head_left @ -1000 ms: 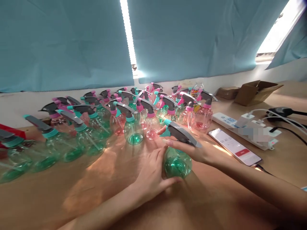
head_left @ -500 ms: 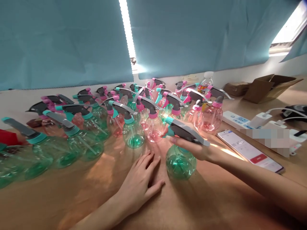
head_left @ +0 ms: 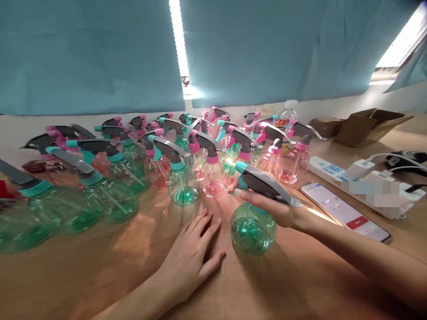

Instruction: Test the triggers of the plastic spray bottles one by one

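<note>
My right hand [head_left: 280, 209] is wrapped round the neck and trigger of a green spray bottle [head_left: 253, 231] with a grey and teal head, upright at the front of the group. My left hand [head_left: 191, 253] lies flat on the wooden table [head_left: 133, 275], fingers spread, holding nothing. Just beyond its fingertips stands another green spray bottle [head_left: 183, 184], and beside that a pink one [head_left: 213, 178]. Part of the right hand's fingers is hidden behind the spray head.
Several green bottles [head_left: 113, 200] stand at the left, with pink and green ones behind. At the right lie a phone [head_left: 343, 211] and a power strip [head_left: 327, 169] with chargers. An open cardboard box [head_left: 356, 129] and a clear white-capped bottle [head_left: 289, 113] are farther back.
The held green bottle and my right hand have shifted slightly right. The view has moved a little, with the left bottles sliding leftward. My left hand remains flat on the table.
</note>
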`<state>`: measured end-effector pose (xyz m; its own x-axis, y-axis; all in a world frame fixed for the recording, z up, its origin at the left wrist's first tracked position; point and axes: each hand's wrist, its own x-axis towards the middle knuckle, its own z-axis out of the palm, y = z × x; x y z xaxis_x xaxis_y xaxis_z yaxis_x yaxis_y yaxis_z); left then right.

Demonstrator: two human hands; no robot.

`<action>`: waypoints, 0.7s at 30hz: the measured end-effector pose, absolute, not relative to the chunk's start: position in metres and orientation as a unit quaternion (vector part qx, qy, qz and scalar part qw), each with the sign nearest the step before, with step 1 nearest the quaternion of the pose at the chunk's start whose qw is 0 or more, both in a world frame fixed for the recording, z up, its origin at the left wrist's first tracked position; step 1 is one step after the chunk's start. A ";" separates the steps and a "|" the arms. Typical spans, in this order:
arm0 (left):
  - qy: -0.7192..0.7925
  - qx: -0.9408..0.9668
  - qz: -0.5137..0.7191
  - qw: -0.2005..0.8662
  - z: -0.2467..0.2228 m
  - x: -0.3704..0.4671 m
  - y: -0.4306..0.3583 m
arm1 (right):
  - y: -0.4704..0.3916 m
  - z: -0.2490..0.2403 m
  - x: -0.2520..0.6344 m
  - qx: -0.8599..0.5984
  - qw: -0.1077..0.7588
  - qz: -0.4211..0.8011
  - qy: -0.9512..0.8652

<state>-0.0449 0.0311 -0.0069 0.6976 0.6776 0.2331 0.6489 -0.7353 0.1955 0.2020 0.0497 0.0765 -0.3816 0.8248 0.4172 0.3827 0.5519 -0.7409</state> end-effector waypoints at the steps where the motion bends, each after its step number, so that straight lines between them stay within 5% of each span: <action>1: 0.359 0.921 0.145 0.048 -0.007 -0.045 0.031 | 0.049 0.076 0.202 -0.392 0.408 0.279 -0.776; 21: 0.356 0.918 0.162 0.058 -0.004 -0.043 0.033 | 0.050 0.072 0.199 -0.346 0.436 0.357 -0.750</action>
<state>-0.0430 0.0331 -0.0036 0.6937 0.6730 0.2565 0.6357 -0.7396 0.2212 0.1994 0.0496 0.0718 -0.3806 0.8305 0.4067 0.2073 0.5052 -0.8377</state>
